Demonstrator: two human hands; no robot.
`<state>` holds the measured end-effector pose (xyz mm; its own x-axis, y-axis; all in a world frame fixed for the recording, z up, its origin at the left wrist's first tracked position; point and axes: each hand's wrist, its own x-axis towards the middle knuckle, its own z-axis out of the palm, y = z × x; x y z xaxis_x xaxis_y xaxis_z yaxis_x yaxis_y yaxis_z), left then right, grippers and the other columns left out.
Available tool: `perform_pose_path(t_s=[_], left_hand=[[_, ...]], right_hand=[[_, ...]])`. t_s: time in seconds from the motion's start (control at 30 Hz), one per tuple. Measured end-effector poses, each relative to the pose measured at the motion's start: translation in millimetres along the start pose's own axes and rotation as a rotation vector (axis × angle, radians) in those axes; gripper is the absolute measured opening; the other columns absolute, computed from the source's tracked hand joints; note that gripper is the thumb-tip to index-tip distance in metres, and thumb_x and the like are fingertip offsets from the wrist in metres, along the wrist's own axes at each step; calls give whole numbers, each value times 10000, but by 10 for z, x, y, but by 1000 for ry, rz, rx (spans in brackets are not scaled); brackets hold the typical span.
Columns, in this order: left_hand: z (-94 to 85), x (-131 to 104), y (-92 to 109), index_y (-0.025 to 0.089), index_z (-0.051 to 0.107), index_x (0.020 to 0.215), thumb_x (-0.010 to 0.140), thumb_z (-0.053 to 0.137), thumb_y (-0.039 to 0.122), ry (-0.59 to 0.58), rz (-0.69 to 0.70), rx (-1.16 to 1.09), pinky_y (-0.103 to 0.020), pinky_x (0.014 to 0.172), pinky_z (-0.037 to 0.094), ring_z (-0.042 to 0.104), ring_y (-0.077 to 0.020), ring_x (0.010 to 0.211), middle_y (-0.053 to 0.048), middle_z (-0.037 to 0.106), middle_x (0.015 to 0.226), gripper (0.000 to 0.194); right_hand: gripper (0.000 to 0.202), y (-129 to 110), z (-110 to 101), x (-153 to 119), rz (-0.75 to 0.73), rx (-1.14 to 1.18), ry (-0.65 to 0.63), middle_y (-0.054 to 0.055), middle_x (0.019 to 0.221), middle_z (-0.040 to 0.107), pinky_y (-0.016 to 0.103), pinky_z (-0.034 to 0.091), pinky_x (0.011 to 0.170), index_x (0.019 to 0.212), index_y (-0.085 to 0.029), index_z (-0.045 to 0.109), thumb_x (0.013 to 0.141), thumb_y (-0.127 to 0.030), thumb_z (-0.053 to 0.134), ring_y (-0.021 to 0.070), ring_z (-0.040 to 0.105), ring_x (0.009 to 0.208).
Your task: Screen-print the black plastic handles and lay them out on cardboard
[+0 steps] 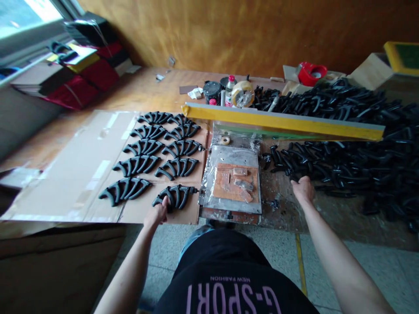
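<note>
My left hand (159,213) is at the front row of black curved handles (179,195) on the cardboard, its fingers closed on the handle at that row's left end. Across the table, my right hand (303,190) reaches to the near edge of a heap of similar black handles (330,163). Its fingers are closed on a black handle (294,177), mostly covered by the hand. Between the hands lies a flat metal plate (237,155) with an orange-brown pad (220,192) and several small clear-wrapped pieces on it.
A yellow-and-grey framed screen (284,120) stands tilted above the plate. More handles lie in neat rows (126,189) on the cardboard (75,174). Behind are a bottle (230,91), a tape roll (242,93) and a red tape dispenser (310,74). Stacked boxes (78,83) stand far left.
</note>
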<state>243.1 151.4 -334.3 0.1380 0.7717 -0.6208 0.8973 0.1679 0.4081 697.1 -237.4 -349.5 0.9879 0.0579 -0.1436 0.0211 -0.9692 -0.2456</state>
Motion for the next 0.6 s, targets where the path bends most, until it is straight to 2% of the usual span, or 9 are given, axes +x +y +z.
perform_pose_path(t_s=[0.07, 0.13, 0.2, 0.27, 0.37, 0.43, 0.5, 0.53, 0.6], left_hand=[[-85, -26, 165, 146, 627, 656, 746, 528, 673, -45, -32, 108, -350, 361, 421, 511, -267, 311, -69, 484, 330, 544], [-150, -122, 461, 157, 623, 694, 766, 526, 654, -83, 86, 102, -291, 360, 408, 505, -214, 319, -46, 513, 362, 511], [-179, -299, 914, 153, 633, 815, 822, 469, 639, -99, 305, -27, -242, 392, 417, 532, -166, 374, -44, 594, 476, 512], [-182, -548, 1479, 162, 626, 1002, 856, 429, 646, -91, 544, -228, -201, 436, 428, 557, -122, 439, -38, 654, 615, 542], [-179, -973, 2302, 173, 540, 1258, 892, 371, 654, -135, 888, -622, -185, 465, 426, 532, -86, 450, -22, 642, 655, 627], [-185, -1218, 2663, 168, 524, 1275, 917, 290, 654, -179, 998, -750, -187, 480, 426, 517, -77, 452, -12, 618, 644, 648], [-189, -1395, 2788, 165, 538, 1254, 928, 251, 649, -213, 1035, -789, -196, 492, 429, 513, -80, 464, -5, 589, 632, 650], [-185, -1454, 2758, 168, 547, 1244, 928, 252, 649, -222, 1035, -789, -203, 499, 433, 517, -86, 479, -5, 582, 638, 647], [-154, -1513, 2541, 175, 581, 1213, 920, 274, 655, -197, 1011, -776, -219, 519, 443, 534, -101, 533, -18, 593, 694, 640]], right_hand=[[410, -192, -31, -223, -187, 174, -13, 141, 965, 690, 356, 487, 727, 1214, -142, 523, 904, -410, 518, 261, 655, 842], [358, -477, -24, -485, -495, 312, -74, 112, 987, 683, 333, 488, 747, 1218, -160, 526, 945, -380, 454, 228, 649, 846], [299, -806, 15, -737, -815, 339, -127, 91, 1050, 662, 311, 481, 786, 1189, -188, 575, 962, -314, 427, 204, 631, 907], [309, -1110, 60, -933, -1070, 256, -140, 62, 1054, 642, 279, 466, 807, 1203, -232, 614, 963, -235, 419, 179, 604, 937], [376, -1407, 94, -1097, -1236, 42, -57, 58, 950, 620, 266, 448, 799, 1255, -302, 626, 944, -182, 452, 182, 556, 925], [382, -1488, 93, -1148, -1248, -66, 23, 80, 930, 613, 287, 444, 801, 1258, -304, 634, 926, -187, 486, 208, 529, 934], [383, -1482, 77, -1161, -1254, -116, 48, 95, 958, 616, 307, 446, 810, 1259, -297, 635, 921, -193, 488, 224, 522, 946], [381, -1448, 61, -1146, -1248, -120, 50, 96, 981, 617, 317, 448, 823, 1259, -294, 633, 923, -197, 482, 229, 525, 961], [365, -1325, 1, -1050, -1200, -83, 48, 91, 1031, 621, 346, 452, 857, 1249, -278, 632, 924, -217, 478, 240, 534, 1001]])
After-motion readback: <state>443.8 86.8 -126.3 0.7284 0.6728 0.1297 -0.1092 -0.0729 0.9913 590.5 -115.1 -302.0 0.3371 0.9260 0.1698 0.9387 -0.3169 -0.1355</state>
